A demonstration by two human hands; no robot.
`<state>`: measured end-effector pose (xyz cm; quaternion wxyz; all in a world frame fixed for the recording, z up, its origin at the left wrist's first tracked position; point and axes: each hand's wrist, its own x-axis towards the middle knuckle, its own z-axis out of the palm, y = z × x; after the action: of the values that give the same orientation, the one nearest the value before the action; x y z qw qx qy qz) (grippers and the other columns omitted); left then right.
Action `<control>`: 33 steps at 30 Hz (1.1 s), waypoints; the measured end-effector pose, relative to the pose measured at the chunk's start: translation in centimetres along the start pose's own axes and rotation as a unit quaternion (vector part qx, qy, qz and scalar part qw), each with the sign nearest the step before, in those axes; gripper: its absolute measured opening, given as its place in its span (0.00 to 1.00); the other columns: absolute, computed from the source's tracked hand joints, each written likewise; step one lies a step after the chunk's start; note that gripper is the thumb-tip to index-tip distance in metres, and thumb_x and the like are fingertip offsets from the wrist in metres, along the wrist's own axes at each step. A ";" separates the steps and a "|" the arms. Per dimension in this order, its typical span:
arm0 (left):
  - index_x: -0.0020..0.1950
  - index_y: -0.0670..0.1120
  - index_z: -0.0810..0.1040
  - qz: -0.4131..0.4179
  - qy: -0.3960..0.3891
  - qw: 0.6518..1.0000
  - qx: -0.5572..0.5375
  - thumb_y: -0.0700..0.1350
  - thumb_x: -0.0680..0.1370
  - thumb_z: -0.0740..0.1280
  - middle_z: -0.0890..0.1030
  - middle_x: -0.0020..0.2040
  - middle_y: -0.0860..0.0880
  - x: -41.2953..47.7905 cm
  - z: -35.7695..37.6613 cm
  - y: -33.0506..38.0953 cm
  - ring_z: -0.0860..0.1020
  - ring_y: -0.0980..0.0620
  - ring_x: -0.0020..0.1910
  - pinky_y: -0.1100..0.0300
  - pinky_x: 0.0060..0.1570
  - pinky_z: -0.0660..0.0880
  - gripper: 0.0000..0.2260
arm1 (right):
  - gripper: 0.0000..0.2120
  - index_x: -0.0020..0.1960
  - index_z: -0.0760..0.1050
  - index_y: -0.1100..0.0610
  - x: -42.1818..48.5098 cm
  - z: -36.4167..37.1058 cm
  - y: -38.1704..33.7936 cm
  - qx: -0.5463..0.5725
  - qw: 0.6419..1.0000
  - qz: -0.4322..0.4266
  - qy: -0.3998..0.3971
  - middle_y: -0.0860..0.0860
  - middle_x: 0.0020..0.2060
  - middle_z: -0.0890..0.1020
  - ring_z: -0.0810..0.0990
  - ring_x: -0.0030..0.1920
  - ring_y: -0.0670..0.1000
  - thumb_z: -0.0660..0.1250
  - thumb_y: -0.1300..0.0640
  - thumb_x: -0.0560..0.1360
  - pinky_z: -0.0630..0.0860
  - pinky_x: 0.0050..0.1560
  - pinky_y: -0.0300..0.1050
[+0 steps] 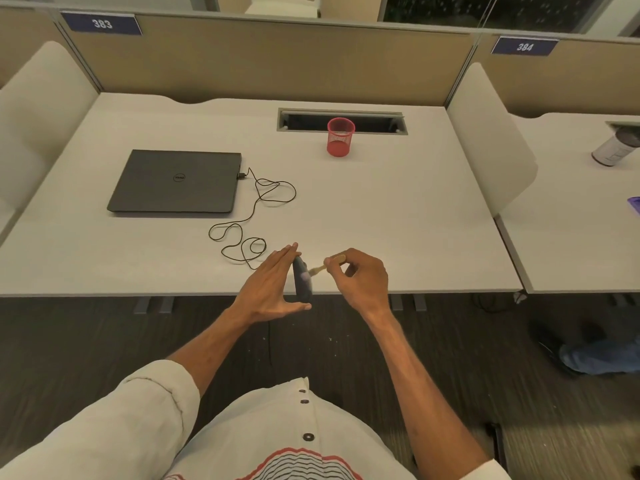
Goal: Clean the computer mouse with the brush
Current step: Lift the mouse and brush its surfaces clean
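The left hand (268,287) holds the mouse (302,280) in the air just over the desk's (381,209) near edge, in front of the person's body. Its fingers are straight and pressed together, their tips at the mouse's far end, while the thumb stretches under the near end, so the mouse is clamped lengthwise between them. The mouse is dark and stands on its side, its broad face turned to the right. The right hand (363,282) is just beside it, fingers curled, pinching the pale handle of the brush (318,269) between thumb and forefinger. The brush points left and the bristles touch the mouse about midway along its face; that spot is blurred. A thin black cable (256,202) lies on the desk in loose loops, running from a plug at the right side of the laptop (176,181) toward the left hand, where its end is hidden. The laptop is closed and lies flat at the left of the desk. A red mesh cup (340,137) stands upright near the back, just in front of a long cable slot (374,121). Both forearms are bare, with pale sleeves rolled up. A grey-lidded bottle (614,147) stands on the next desk at the right.
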<state>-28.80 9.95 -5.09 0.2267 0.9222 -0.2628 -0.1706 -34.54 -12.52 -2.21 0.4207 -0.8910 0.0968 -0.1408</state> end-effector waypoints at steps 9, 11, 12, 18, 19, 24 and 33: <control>0.89 0.48 0.43 -0.018 0.004 0.999 0.042 0.74 0.71 0.74 0.44 0.90 0.51 0.4 -0.6 0.6 0.47 0.47 0.89 0.45 0.87 0.55 0.61 | 0.08 0.48 0.86 0.45 -0.8 2.0 -0.9 -0.071 0.995 -0.001 0.073 0.38 0.46 0.88 0.73 0.34 0.29 0.74 0.42 0.80 0.68 0.39 0.27; 0.89 0.48 0.43 -0.017 0.001 0.999 0.044 0.74 0.71 0.74 0.44 0.90 0.50 0.4 -0.7 0.5 0.47 0.47 0.89 0.44 0.87 0.55 0.61 | 0.07 0.48 0.86 0.46 -0.9 2.1 -0.8 -0.074 0.994 -0.007 0.086 0.39 0.46 0.88 0.72 0.34 0.28 0.75 0.43 0.80 0.67 0.39 0.26; 0.89 0.47 0.44 -0.016 0.000 0.999 0.046 0.74 0.71 0.74 0.45 0.90 0.50 0.4 -0.7 0.5 0.47 0.47 0.89 0.44 0.87 0.55 0.61 | 0.07 0.49 0.86 0.46 -0.9 2.2 -0.8 -0.075 0.993 -0.008 0.090 0.40 0.46 0.89 0.72 0.34 0.28 0.75 0.44 0.80 0.67 0.39 0.26; 0.89 0.47 0.44 -0.013 0.000 0.999 0.047 0.74 0.72 0.73 0.45 0.90 0.50 0.5 -0.8 0.6 0.47 0.47 0.89 0.45 0.88 0.54 0.60 | 0.08 0.48 0.86 0.47 -1.2 2.3 -1.2 -0.097 0.992 -0.001 0.076 0.40 0.46 0.89 0.77 0.37 0.37 0.75 0.44 0.80 0.65 0.39 0.26; 0.89 0.47 0.44 -0.014 0.002 0.999 0.045 0.74 0.72 0.73 0.45 0.90 0.50 0.5 -0.8 0.6 0.47 0.47 0.89 0.45 0.88 0.54 0.60 | 0.08 0.47 0.86 0.47 -1.1 2.2 -1.3 -0.101 0.992 0.000 0.074 0.40 0.46 0.89 0.77 0.38 0.38 0.75 0.44 0.80 0.65 0.39 0.26; 0.89 0.46 0.46 -0.012 0.008 0.999 0.047 0.74 0.72 0.73 0.46 0.90 0.49 0.6 -1.0 0.4 0.48 0.47 0.89 0.46 0.87 0.55 0.59 | 0.11 0.42 0.86 0.47 -1.3 1.8 -0.7 -0.134 0.991 0.018 0.023 0.41 0.40 0.87 0.78 0.36 0.40 0.73 0.43 0.79 0.69 0.41 0.32; 0.89 0.47 0.47 -0.002 0.015 0.999 0.051 0.74 0.71 0.74 0.47 0.90 0.50 0.8 -1.0 0.1 0.49 0.49 0.89 0.46 0.87 0.54 0.59 | 0.07 0.51 0.86 0.46 -0.7 2.3 -1.9 -0.054 0.995 0.016 0.082 0.38 0.49 0.88 0.75 0.37 0.30 0.74 0.44 0.82 0.71 0.42 0.28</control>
<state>-27.74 9.80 -4.36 0.1828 0.9356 -0.2656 -0.1438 -34.37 -9.42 -2.22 0.3652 -0.8960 0.1525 -0.2013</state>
